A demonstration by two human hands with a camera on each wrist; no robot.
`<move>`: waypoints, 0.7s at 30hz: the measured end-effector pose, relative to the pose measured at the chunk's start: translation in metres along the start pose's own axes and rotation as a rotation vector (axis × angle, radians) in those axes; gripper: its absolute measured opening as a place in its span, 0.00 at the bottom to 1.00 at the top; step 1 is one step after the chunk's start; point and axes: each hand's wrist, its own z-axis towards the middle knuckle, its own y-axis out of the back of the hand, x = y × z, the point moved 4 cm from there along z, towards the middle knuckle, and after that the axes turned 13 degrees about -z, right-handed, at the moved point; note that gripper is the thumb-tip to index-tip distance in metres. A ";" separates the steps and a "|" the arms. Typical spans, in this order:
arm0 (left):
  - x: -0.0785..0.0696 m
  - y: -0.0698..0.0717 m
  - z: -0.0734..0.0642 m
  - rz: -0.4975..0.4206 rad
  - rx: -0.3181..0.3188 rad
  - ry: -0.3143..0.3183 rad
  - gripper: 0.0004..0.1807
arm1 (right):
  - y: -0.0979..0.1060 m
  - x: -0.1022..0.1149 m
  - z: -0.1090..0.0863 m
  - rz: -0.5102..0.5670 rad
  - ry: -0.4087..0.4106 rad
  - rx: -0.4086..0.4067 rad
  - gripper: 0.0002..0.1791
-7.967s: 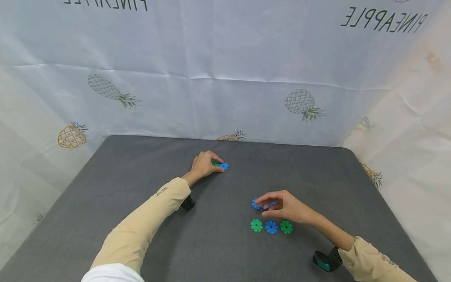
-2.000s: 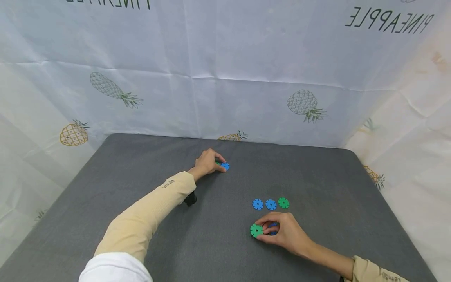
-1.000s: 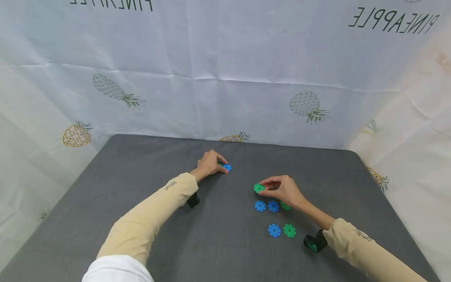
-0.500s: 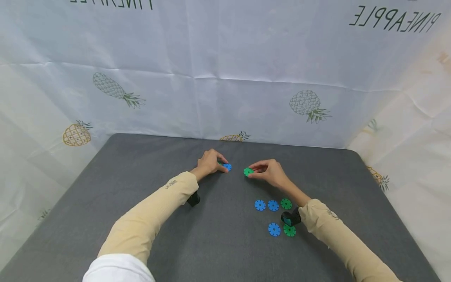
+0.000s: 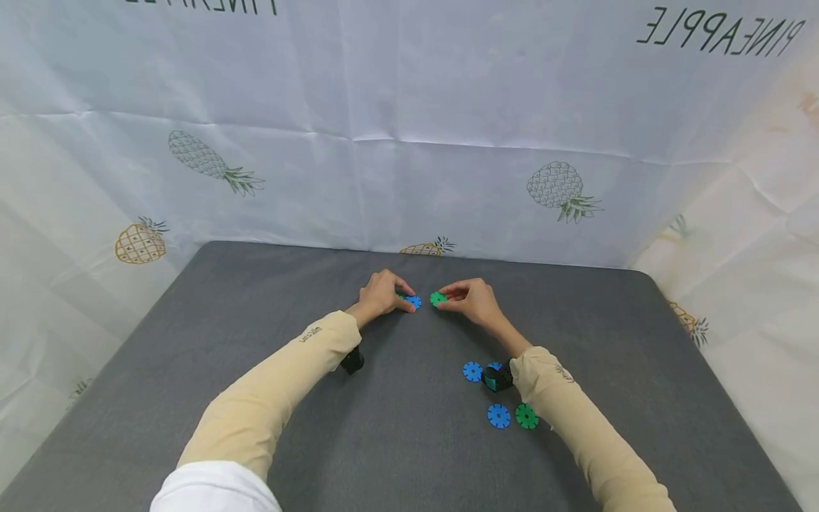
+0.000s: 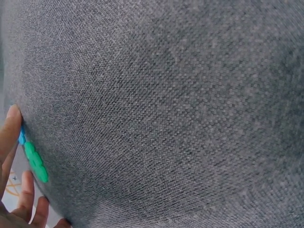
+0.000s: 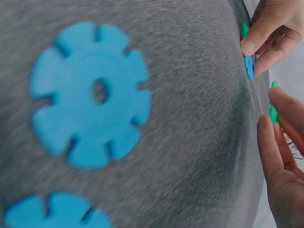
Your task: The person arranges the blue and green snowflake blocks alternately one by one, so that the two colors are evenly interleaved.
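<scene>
At the far middle of the table, my left hand (image 5: 382,292) pinches a blue notched disc (image 5: 414,302) between thumb and fingers. A green notched disc (image 6: 35,161) adjoins it in the left wrist view, partly covered by the hand in the head view. My right hand (image 5: 472,299) holds another green notched disc (image 5: 438,299) by its edge, just right of the blue one with a small gap between them. In the right wrist view both hands (image 7: 287,137) appear at the right side.
Nearer me on the grey table (image 5: 397,427), a blue disc (image 5: 472,371) lies beside a second, partly covered by the right wrist camera (image 5: 498,377). In front of them are a blue disc (image 5: 498,416) and a green disc (image 5: 527,416). A pineapple-print curtain (image 5: 448,199) hangs behind.
The right hand has picked up the green disc from the left end of the front row and carried it up and left, close to the left hand. The left hand has barely moved.
</scene>
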 end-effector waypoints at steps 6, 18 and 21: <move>0.000 0.000 0.001 -0.003 -0.003 0.005 0.15 | -0.004 0.002 0.007 -0.057 -0.074 0.006 0.15; 0.001 -0.001 0.002 -0.004 -0.009 0.001 0.15 | -0.017 0.012 0.016 -0.176 -0.107 0.023 0.13; 0.001 -0.001 0.001 -0.004 -0.011 0.005 0.15 | -0.018 0.015 0.017 -0.199 -0.103 0.023 0.13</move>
